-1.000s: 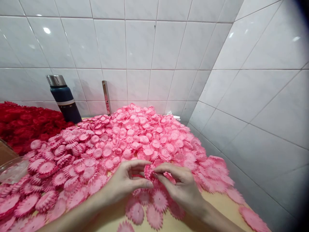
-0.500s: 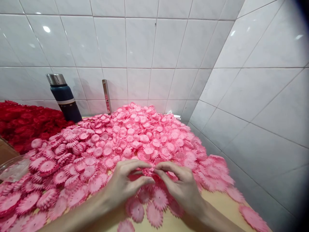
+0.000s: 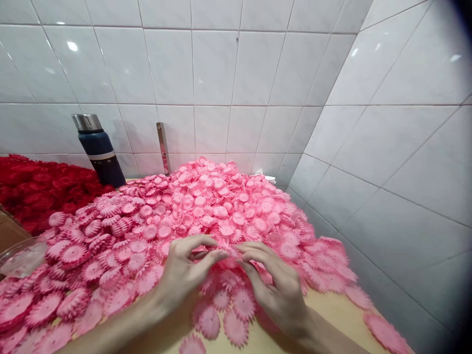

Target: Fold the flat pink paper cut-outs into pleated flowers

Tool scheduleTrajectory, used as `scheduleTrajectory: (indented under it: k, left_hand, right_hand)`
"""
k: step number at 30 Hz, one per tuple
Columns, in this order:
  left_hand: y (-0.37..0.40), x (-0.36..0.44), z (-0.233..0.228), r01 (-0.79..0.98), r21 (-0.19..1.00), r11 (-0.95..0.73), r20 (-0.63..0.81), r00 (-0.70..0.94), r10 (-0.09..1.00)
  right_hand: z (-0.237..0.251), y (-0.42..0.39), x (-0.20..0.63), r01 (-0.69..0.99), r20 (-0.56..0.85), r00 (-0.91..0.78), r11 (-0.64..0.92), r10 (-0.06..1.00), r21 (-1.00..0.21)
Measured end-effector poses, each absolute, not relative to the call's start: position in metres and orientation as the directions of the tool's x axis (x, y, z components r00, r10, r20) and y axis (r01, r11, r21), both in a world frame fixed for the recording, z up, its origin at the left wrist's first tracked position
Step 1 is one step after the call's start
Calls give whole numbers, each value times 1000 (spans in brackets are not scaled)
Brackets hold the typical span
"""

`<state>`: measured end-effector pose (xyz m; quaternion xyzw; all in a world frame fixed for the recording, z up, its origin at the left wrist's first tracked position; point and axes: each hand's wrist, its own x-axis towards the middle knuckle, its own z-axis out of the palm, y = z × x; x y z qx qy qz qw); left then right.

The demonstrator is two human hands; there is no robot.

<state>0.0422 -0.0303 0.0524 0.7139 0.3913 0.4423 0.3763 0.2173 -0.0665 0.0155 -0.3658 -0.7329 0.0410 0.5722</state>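
Pinched one pink flower piece (image 3: 229, 251) between fingertips of left hand (image 3: 184, 275) and right hand (image 3: 275, 285), both narrow, equally near, above the pink pile (image 3: 206, 206) near the bench (image 3: 332, 309) front edge.

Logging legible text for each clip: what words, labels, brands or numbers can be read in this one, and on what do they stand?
None can be read. The dark flask shows only a plain pale band, the metal strip on the tiled wall is blank, and the pink flower pieces, the red flower pieces and the piece pinched between left hand and right hand carry no print.
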Motion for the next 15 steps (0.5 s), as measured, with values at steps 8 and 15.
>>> scheduleTrajectory:
  k: [8, 15]
  left_hand:
    - [-8, 34, 46, -138, 990, 11, 15, 184, 983]
    - [0, 22, 44, 64, 968, -244, 226, 209, 952]
  right_hand:
    - [19, -75, 223, 491, 899, -194, 832, 393, -258]
    - [22, -62, 227, 579, 866, -127, 745, 483, -330]
